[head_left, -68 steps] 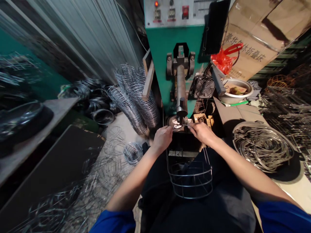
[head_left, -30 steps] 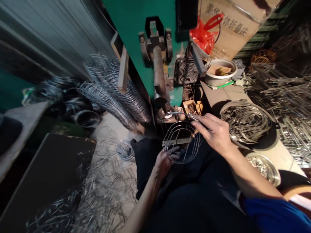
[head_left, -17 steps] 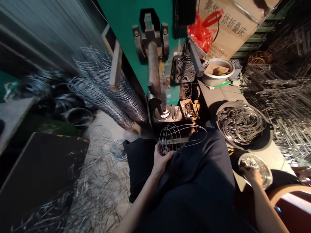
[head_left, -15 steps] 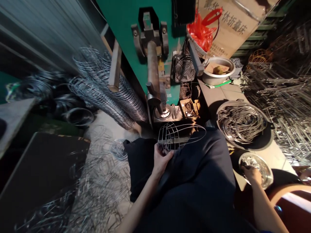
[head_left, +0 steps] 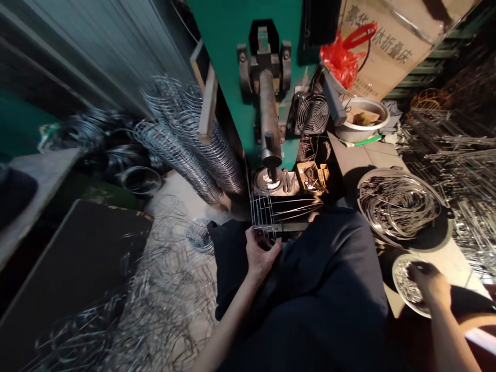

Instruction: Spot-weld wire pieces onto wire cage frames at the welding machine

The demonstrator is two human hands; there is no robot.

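Over my lap, my left hand (head_left: pixel 262 253) grips the lower edge of a wire frame (head_left: pixel 262 211), whose long wires stretch to the right. The frame sits just below the round base under the machine's metal arm (head_left: pixel 268 111). At the right, my right hand (head_left: pixel 432 283) is over a metal bowl (head_left: pixel 405 289) of small shiny pieces. Its fingers are bent together at the bowl's upper edge, and what they hold, if anything, is too dark to make out.
Stacks of wire rings (head_left: pixel 186 155) lean left of the green machine (head_left: pixel 217 31). A basin of bent wires (head_left: pixel 401 204) is above the bowl. Loose wire litters the floor (head_left: pixel 170 279). A small yellow box (head_left: pixel 313 177) lies beside the machine base.
The wire frame has turned in my left hand, its long loop now looking narrower. My right hand has shifted from inside the bowl toward its right side. The view has moved too.
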